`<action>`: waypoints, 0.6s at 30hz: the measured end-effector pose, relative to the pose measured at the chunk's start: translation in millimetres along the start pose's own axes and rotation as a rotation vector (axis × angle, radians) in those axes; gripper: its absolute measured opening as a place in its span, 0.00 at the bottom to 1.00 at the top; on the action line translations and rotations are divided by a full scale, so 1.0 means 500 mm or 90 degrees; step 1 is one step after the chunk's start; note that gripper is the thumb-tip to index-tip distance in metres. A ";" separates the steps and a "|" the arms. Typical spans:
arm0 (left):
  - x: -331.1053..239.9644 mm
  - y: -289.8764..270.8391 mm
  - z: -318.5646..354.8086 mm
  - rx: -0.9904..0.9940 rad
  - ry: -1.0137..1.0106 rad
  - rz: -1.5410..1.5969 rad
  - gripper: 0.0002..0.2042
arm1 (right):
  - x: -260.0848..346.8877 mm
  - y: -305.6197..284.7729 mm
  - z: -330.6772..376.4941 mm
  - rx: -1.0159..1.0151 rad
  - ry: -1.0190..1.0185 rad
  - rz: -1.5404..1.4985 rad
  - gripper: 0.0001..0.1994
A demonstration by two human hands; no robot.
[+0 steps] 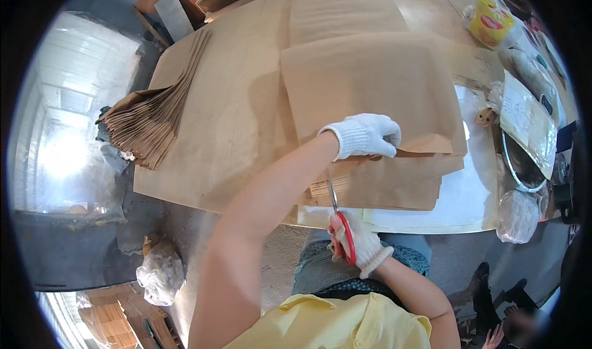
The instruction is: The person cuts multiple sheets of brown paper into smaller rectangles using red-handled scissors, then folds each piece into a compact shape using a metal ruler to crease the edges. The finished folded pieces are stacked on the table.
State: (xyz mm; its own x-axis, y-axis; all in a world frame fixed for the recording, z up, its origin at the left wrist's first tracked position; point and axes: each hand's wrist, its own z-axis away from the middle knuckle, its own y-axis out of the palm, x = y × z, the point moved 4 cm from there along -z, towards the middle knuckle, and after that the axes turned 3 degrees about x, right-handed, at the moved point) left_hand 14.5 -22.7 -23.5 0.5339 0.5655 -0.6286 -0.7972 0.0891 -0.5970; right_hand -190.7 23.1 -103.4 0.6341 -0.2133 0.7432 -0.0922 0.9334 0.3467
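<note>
A stack of brown paper sheets (pixel 376 71) lies in the middle of the table, its top sheet lifted and bowed along the near edge. My left hand (pixel 367 136), in a white knit glove, is closed on that edge, with the fingertips curled over and partly hidden. Below it, close to my waist, my right hand (pixel 361 244) wears a white glove too. It grips scissors with red handles (pixel 349 241). Their metal blades (pixel 332 190) point up toward the near side of the stack, under my left wrist. Whether the blades touch paper is hard to tell.
A fanned pile of folded brown paper (pixel 157 114) hangs over the table's left edge. On the right are a yellow package (pixel 489 22), plastic bags (pixel 518 216) and a white-rimmed container (pixel 515 164). A plastic bag (pixel 160 275) sits on the floor. Another person's legs (pixel 487 299) show lower right.
</note>
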 end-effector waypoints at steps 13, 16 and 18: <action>-0.039 -0.042 0.047 -0.577 0.054 -0.455 0.06 | 0.026 -0.146 0.150 -0.078 0.032 -0.269 0.29; 0.001 0.052 0.031 -0.408 0.143 -0.361 0.07 | 0.062 -0.169 0.168 -0.078 -0.078 -0.366 0.41; 0.001 0.080 0.041 -0.386 0.129 -0.292 0.09 | 0.052 -0.191 0.149 -0.086 0.003 -0.440 0.42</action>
State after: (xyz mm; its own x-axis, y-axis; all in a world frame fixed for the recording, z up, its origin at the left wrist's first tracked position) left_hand -23.0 -1.9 -37.5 0.8602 0.4143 -0.2975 -0.2231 -0.2190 -0.9499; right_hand -222.8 -92.9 -74.6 0.5166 -0.7698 0.3749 0.4293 0.6117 0.6644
